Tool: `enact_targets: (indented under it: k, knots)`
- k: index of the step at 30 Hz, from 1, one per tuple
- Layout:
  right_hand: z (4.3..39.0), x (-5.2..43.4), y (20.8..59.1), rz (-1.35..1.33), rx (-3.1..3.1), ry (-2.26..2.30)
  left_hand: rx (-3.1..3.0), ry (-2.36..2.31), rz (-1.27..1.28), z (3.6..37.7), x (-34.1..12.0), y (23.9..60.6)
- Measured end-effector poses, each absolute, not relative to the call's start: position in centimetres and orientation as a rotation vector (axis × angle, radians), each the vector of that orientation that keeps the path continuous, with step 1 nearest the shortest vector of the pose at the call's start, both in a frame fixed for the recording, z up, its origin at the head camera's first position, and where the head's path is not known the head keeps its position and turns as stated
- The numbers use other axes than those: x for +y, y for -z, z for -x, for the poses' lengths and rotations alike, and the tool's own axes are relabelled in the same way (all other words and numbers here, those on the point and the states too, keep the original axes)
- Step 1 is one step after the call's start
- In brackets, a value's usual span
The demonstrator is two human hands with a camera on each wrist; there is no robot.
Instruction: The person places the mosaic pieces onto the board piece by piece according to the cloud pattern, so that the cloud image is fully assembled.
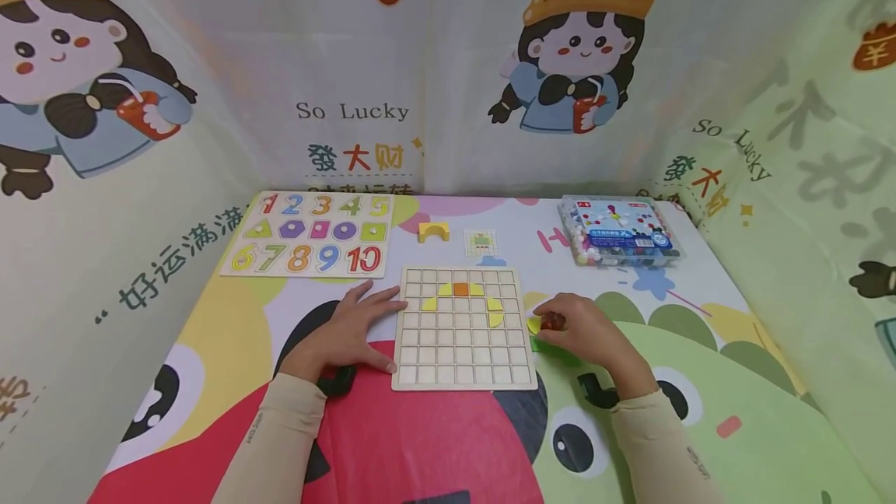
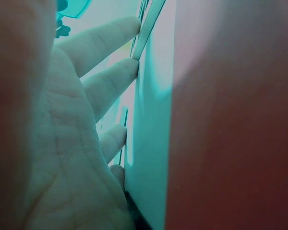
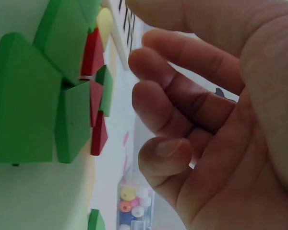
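Note:
A wooden grid board [image 1: 462,356] lies in the middle of the mat, with an orange square [image 1: 460,288] and a few yellow curved pieces [image 1: 495,311] set in its upper rows. My left hand [image 1: 353,329] lies flat on the mat, its straight fingers [image 2: 110,81] against the board's left edge [image 2: 146,33]. My right hand [image 1: 584,333] hovers over a small pile just right of the board: a yellow piece [image 1: 534,324], red pieces [image 3: 93,52] and green pieces [image 3: 24,105]. Its fingers [image 3: 182,96] are loosely curled and stand apart from the pieces in the right wrist view.
A number-and-shape puzzle board [image 1: 311,234] lies at the back left. A yellow arch block [image 1: 434,231] and a small pattern card [image 1: 481,242] sit behind the grid board. A clear box of beads [image 1: 619,230] stands at the back right. Printed cloth walls enclose the table.

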State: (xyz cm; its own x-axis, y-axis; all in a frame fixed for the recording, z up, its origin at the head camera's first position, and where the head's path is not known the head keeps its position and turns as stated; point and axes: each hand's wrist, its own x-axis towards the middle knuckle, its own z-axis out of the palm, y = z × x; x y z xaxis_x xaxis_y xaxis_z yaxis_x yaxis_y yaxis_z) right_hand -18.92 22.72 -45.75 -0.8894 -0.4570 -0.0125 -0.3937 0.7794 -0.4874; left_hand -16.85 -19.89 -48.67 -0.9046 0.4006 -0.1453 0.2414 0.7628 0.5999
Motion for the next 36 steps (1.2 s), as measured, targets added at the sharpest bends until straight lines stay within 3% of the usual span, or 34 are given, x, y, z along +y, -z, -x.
enact_targets:
  k: [17,36]
  knots:
    - [19.0,21.8,47.0,0.795,2.954,0.64,2.706,-0.841,-0.509,17.1,-19.8,48.8]
    - [18.8,22.1,47.1,0.718,3.019,0.536,2.696,-0.836,-0.503,17.1,-19.9,48.7]
